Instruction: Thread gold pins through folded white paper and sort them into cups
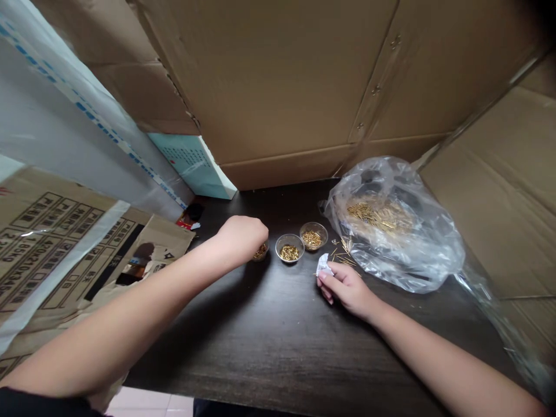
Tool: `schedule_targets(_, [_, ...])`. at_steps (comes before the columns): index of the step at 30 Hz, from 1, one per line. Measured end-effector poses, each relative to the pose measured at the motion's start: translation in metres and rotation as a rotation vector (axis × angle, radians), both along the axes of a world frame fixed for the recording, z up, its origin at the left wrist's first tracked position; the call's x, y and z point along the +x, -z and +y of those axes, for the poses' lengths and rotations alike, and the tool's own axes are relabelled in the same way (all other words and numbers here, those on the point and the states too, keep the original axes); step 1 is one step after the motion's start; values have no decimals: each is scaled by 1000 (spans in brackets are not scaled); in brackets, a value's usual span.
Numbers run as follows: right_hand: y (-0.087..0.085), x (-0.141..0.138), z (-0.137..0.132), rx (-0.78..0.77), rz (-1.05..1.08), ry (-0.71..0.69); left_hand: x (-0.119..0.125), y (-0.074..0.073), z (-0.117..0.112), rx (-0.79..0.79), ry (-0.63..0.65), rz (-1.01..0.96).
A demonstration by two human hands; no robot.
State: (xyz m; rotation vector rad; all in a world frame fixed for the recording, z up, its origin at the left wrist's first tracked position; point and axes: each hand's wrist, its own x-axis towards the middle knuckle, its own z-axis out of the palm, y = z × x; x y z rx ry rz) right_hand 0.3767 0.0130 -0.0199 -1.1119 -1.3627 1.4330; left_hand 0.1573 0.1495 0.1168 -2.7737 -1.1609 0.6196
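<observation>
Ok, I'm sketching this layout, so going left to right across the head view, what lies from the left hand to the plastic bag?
Left hand, middle clear bowl, right clear bowl, white paper scrap, right hand, plastic bag. Left out for overlap: the leftmost bowl, partly hidden, and the loose gold-coloured pins.

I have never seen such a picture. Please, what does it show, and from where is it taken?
There is no machine: a person works bare-handed, and a camera worn on the head looks forward and down. On the dark table stand three clear bowls with golden pieces. Further right lie loose golden pins and a plastic bag with more inside. The right hand holds a scrap of white paper. The left hand partly covers the leftmost bowl; its fingertips are hidden.
</observation>
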Motion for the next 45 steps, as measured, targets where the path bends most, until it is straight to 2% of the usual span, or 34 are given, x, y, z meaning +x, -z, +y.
schedule_targets(6, [-2,-1,1,-11,-15,7,-14,5,7,61,39,-71])
schedule_targets(9, [-3,-2,1,-9,-22,25,-22,4,5,19,24,-225])
schedule_targets(12, [-5,-2,1,-20,-7,30,-31,-2,-13,-28,25,-557])
schedule_targets(15, [-8,-3,0,-42,13,32,-35,-6,-43,-8,69,-965])
schedule_targets(17, [-14,-4,-1,-57,26,53,-31,-2,-64,-14,5,-1220])
schedule_targets(19, [-25,-8,-4,-61,42,79,-22,9,-83,-185,-149,-1455])
schedule_targets(23, [-55,-25,-16,-58,112,108,6,35,-107,-884,-513,-1824])
schedule_targets(24, [-62,-30,-19,-77,165,141,12,39,-111,-1028,-592,-1893])
schedule_targets(26, [-71,-41,-25,-67,241,232,21,43,-117,-1206,-698,-1998])
schedule_targets(28, [-76,-48,-29,90,159,347,27,42,-121,-1287,-754,-2065])
schedule_targets(30, [-77,-52,-30,358,-52,450,31,42,-125,-1359,-804,-2099])
schedule_targets(32, [-76,-53,-28,590,-242,504,34,43,-128,-1443,-845,-2118])
schedule_targets(34, [-75,-54,-25,693,-311,509,37,45,-131,-1505,-871,-2129])
schedule_targets(36, [-74,-54,-23,702,-298,504,42,49,-133,-1518,-887,-2130])
schedule_targets(39, [-74,-57,-23,659,-268,502,46,57,-136,-1433,-875,-2132])
schedule_targets(45, [-71,-56,-25,644,-357,571,38,71,-137,-1024,-741,-2026])
